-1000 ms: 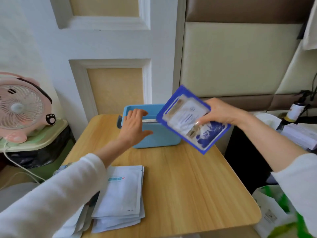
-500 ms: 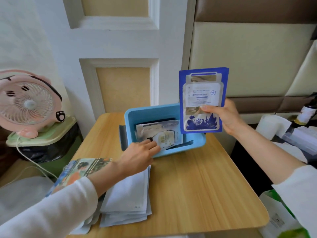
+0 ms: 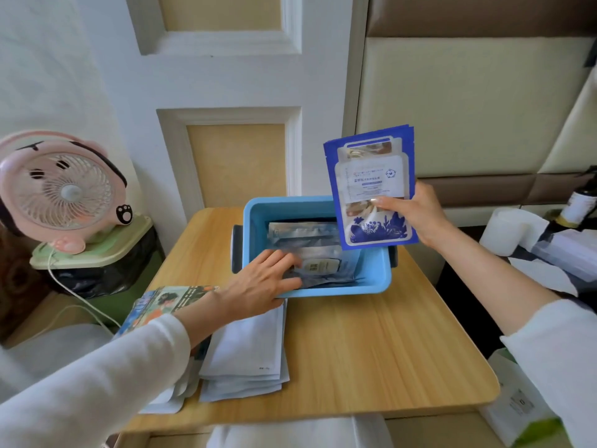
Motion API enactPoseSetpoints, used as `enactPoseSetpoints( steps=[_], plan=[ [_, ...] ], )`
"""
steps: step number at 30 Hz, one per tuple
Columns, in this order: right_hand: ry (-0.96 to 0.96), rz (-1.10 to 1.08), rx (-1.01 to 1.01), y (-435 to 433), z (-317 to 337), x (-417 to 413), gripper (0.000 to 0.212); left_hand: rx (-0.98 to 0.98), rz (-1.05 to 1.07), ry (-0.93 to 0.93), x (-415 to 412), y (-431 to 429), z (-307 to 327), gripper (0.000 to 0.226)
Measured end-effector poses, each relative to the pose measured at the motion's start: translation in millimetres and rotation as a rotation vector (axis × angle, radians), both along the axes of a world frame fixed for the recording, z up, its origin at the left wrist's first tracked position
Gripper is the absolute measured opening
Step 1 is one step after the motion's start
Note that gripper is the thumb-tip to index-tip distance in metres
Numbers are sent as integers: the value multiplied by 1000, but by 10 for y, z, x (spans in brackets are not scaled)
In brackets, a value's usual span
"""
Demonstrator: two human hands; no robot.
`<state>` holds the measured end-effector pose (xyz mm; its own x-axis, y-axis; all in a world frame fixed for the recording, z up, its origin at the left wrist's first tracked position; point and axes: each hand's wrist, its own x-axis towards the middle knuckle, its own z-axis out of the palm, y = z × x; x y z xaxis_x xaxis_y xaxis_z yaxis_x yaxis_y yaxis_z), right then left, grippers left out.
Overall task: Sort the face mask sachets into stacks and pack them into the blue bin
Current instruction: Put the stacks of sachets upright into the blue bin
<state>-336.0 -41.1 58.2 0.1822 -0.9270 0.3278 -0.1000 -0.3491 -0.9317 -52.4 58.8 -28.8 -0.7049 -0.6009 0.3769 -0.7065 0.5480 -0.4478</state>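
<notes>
While the right hand [image 3: 416,218] grips a few blue sachets [image 3: 371,176] upright above the far right part of the blue bin [image 3: 371,282], the left hand [image 3: 258,286] reaches over the bin's near left rim, its fingers straight and flat on the silver sachets [image 3: 310,231] lying inside. A stack of white sachets [image 3: 245,347] rests on the surface [image 3: 371,350] just near of the bin, with colourful sachets [image 3: 164,302] to its left.

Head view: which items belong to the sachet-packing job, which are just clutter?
Job: blue bin, silver sachets inside it under the left hand, blue sachets in the right hand, white sachet stack on the table.
Lying about: pink fan, paper roll, dark bottle.
</notes>
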Motion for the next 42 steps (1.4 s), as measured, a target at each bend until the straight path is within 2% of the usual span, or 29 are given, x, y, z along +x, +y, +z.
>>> enactPoseSetpoints(
  steps=[3,5,7,10,12,14,17,19,21,24,26,28,30,32,35,37,39,42],
  plan=[
    [-56,14,35,-1,-18,-77,29,23,-6,25,-5,-1,-22,30],
    [-116,35,53,24,-61,-134,33,63,24,51,-28,-54,-61,35],
    [-128,54,54,63,-100,-171,34,89,54,84,-65,-118,-132,54],
    [-120,74,39,121,-124,-201,34,224,67,230,-160,-182,-116,99],
    [-114,73,35,135,-125,-213,33,338,125,366,-241,-244,13,112],
    [-103,66,34,132,-116,-213,32,381,245,440,-281,-375,140,109],
    [-106,61,27,119,-102,-195,32,287,423,402,-348,-544,253,107],
    [-122,52,29,117,-101,-179,33,273,512,367,-429,-611,293,91],
    [-135,36,31,110,-106,-166,36,295,554,354,-500,-642,329,72],
    [-135,24,33,98,-112,-156,37,341,526,369,-501,-607,344,63],
    [-138,19,34,96,-114,-157,35,441,468,394,-489,-570,357,58],
    [-138,16,30,102,-113,-156,32,636,452,459,-490,-530,415,50],
    [-129,17,26,113,-111,-157,30,746,468,443,-472,-523,426,45],
    [-131,16,27,118,-108,-158,29,699,448,412,-441,-554,367,51],
    [-126,20,36,113,-86,-143,29,631,460,447,-447,-626,238,87],
    [-117,18,43,103,-62,-126,28,535,538,418,-479,-690,201,96],
    [-114,13,49,84,-50,-113,29,428,633,356,-506,-754,206,92],
    [-107,1,64,50,-42,-105,33,277,664,239,-543,-771,292,60]
  ],
)
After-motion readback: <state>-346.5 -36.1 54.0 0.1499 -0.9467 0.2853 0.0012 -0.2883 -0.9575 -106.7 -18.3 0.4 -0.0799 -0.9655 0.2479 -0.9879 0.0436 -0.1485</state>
